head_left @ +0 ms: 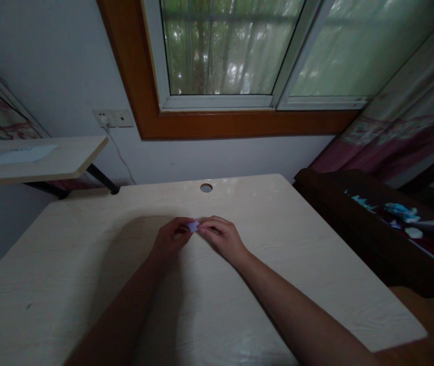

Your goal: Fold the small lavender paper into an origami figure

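Between my two hands is a small piece of pale purple paper (193,226), perhaps folded; its exact shape is too small to make out. My left hand (169,239) pinches its left side with thumb and fingers. On the other side, the fingertips of my right hand (220,234) are closed on its right edge. Both hands are close together over the middle of the light wood-grain table (278,229), toward its far side. My fingers hide part of the paper.
A round cable hole (206,188) lies near the table's far edge. At left, a raised shelf (68,157) on black legs bears a white sheet (22,154). A cord (120,155) hangs from the wall socket (113,118). Dark furniture (339,198) holding assorted items stands at right.
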Motion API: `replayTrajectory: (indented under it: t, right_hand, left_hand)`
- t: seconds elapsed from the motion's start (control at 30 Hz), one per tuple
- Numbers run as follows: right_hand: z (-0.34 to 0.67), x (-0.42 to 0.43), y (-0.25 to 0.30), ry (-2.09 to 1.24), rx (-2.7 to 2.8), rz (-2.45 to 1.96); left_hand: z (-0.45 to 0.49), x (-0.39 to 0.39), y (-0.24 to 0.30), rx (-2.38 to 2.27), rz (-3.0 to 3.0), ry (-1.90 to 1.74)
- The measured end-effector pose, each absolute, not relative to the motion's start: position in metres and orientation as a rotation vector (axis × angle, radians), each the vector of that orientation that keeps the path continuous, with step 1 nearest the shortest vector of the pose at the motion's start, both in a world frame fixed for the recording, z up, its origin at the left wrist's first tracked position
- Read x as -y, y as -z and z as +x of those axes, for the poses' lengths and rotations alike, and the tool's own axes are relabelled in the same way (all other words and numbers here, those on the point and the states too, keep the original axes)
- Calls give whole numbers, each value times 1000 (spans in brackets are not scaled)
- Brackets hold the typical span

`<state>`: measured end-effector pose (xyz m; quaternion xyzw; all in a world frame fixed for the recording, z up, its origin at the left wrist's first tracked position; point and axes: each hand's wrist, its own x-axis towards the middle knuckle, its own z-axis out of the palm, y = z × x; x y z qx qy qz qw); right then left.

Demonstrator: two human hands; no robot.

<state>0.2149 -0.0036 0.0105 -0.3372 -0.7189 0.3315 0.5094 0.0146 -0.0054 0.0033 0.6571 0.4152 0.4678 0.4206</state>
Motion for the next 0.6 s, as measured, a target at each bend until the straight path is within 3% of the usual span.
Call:
replayTrajectory:
  t: [0.6]
  right_hand:
    - [215,3,-8,-823,1703,-770]
  left_hand:
    - [17,11,-6,-944,1646,-1168]
